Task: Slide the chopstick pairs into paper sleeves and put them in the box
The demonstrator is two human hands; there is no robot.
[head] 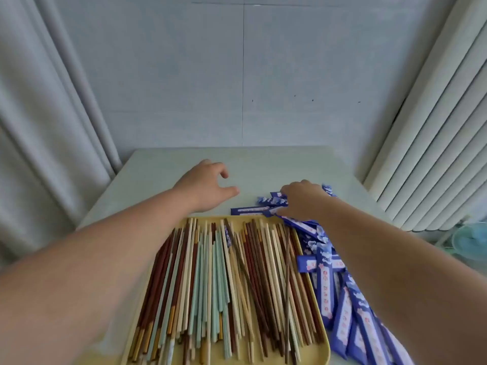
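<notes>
Barely begun, I judge: chopsticks lie bare in the tray at the bench's near edge, with paper sleeves heaped along its right side and no box in view. The left hand hovers, grip slack and empty. The right hand is on the sleeves, grip hidden.

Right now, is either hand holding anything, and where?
Left hand holds nothing. Right hand rests on the far end of the blue paper sleeves; fingers hidden, grip unclear.
</notes>
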